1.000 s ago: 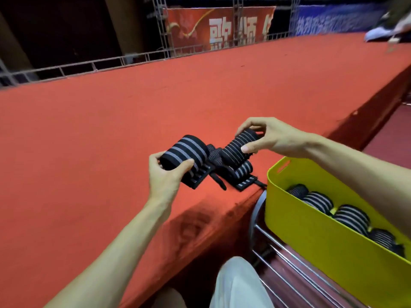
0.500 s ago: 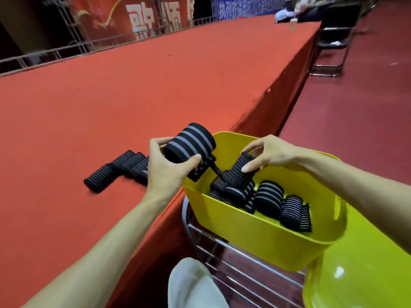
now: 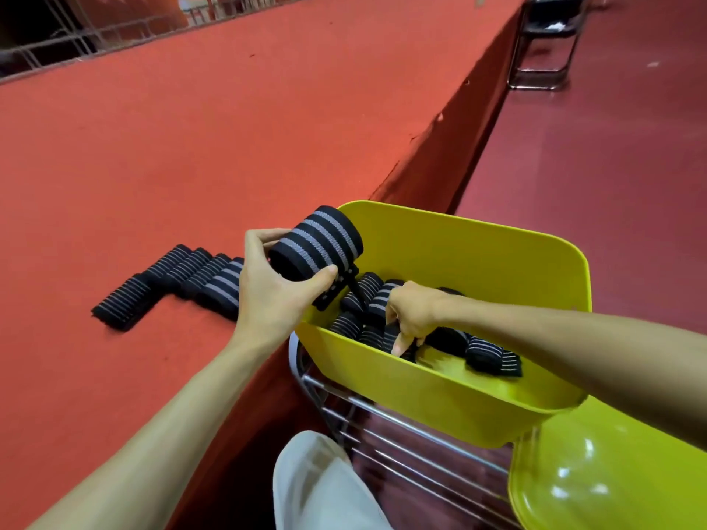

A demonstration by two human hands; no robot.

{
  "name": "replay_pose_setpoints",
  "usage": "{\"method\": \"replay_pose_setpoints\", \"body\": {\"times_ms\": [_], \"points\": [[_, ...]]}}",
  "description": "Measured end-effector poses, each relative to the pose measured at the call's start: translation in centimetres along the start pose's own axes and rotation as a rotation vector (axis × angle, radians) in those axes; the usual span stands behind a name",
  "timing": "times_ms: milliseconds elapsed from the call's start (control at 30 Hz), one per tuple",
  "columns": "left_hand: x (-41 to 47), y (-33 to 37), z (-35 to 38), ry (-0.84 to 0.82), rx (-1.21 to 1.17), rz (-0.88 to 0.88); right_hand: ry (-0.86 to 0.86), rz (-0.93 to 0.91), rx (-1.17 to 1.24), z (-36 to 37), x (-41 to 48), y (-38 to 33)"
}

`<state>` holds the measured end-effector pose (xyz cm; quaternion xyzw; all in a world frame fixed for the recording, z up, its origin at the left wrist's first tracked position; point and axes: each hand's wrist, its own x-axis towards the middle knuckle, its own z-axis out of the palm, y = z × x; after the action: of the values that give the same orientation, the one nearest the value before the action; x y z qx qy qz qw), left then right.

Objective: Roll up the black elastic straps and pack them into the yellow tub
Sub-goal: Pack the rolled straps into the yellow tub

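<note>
**Red carpeted platform, yellow tub at its edge**

Red carpet covers a long raised platform point(image 3: 229, 128) that runs away from the camera, with a metal railing point(image 3: 76, 36) at its far side and a darker red floor point(image 3: 612, 185) below on the right.

Head view: the left hand point(image 3: 275, 296) grips a rolled strap point(image 3: 317, 242), black with grey stripes, with the thumb under the roll and the fingers curled over its far end. A loose tab hangs from the roll just below the thumb. This grip sits over the near left corner of the yellow tub point(image 3: 478, 231), which stands on a wire rack point(image 3: 401, 434) against the platform's side.

Right of and just below that grip, the right hand point(image 3: 413, 311) reaches down inside the tub, its fingers bent onto the packed rolls point(image 3: 493, 357). Whether they pinch one roll or only press on it cannot be told.

Left of the gripped roll, a row of rolled straps on the carpet point(image 3: 183, 277) lies side by side near the platform's edge. A pale trouser knee point(image 3: 321, 487) shows below both hands, a second yellow container point(image 3: 612, 472) lies under the right forearm, and a folding chair point(image 3: 543, 32) stands well beyond the tub.
</note>
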<state>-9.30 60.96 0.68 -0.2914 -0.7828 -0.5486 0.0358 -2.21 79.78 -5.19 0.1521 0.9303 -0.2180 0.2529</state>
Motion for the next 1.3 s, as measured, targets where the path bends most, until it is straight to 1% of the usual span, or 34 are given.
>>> {"method": "replay_pose_setpoints", "body": {"times_ms": [133, 233, 400, 500, 600, 633, 700, 733, 767, 800, 833, 867, 900, 933, 967, 1033, 1100, 1167, 1233, 1300], "points": [[-0.1, -0.4, -0.4, 0.01, -0.043, -0.022, -0.029, -0.023, -0.068, 1.0, 0.5, -0.1], [-0.2, -0.3, -0.4, 0.015, -0.055, -0.02, -0.012, -0.06, -0.229, 1.1, 0.8, 0.0], [-0.6, 0.0, -0.8, 0.04, -0.087, -0.026, -0.059, -0.101, -0.457, 0.9, 0.3, -0.6], [-0.8, 0.0, -1.2, 0.038, -0.11, -0.045, 0.02, -0.18, -0.632, 0.2, -0.6, -1.4], [-0.8, 0.5, -1.5, 0.048, -0.153, -0.063, 0.159, -0.214, -0.646, -1.7, -1.6, -1.7], [-0.7, 0.7, -1.5, 0.051, -0.171, -0.074, 0.232, -0.226, -0.588, -2.4, -1.7, -1.5], [-0.7, 1.0, -1.6, 0.048, -0.219, -0.095, 0.399, -0.26, -0.316, -4.2, -2.1, -1.3], [-0.8, 1.2, -1.7, 0.045, -0.242, -0.108, 0.471, -0.295, -0.088, -5.1, -2.5, -1.5], [-0.9, 1.3, -1.7, 0.039, -0.264, -0.122, 0.509, -0.351, 0.207, -5.8, -3.0, -2.0], [-1.0, 1.4, -1.8, 0.029, -0.277, -0.135, 0.482, -0.416, 0.512, -6.7, -3.7, -2.6], [-1.1, 1.5, -1.8, 0.016, -0.289, -0.145, 0.383, -0.469, 0.761, -7.4, -4.1, -3.1], [-1.2, 1.7, -1.8, 0.002, -0.297, -0.148, 0.25, -0.514, 0.911, -7.9, -4.7, -3.5], [-1.3, 1.7, -1.7, -0.009, -0.306, -0.152, 0.136, -0.55, 0.958, -8.2, -5.2, -3.9], [-1.4, 1.9, -1.7, -0.019, -0.314, -0.16, 0.064, -0.59, 0.948, -8.3, -5.7, -4.1], [-1.5, 2.0, -1.6, -0.028, -0.326, -0.168, 0.039, -0.623, 0.922, -8.4, -6.0, -4.3], [-1.7, 2.4, -1.5, -0.062, -0.339, -0.181, 0.063, -0.65, 0.902, -8.4, -6.5, -3.9], [-1.8, 2.8, -1.3, -0.125, -0.304, -0.191, 0.103, -0.634, 0.884, -8.4, -6.9, -3.0], [-1.8, 3.3, -1.0, -0.258, -0.214, -0.214, 0.126, -0.587, 0.824, -8.4, -7.4, -1.6], [-1.6, 3.7, -0.5, -0.461, -0.089, -0.252, 0.133, -0.527, 0.738, -8.2, -8.0, -0.1], [-1.3, 3.9, 0.0, -0.642, 0.067, -0.221, 0.133, -0.442, 0.657, -7.9, -8.5, 1.3]]}}
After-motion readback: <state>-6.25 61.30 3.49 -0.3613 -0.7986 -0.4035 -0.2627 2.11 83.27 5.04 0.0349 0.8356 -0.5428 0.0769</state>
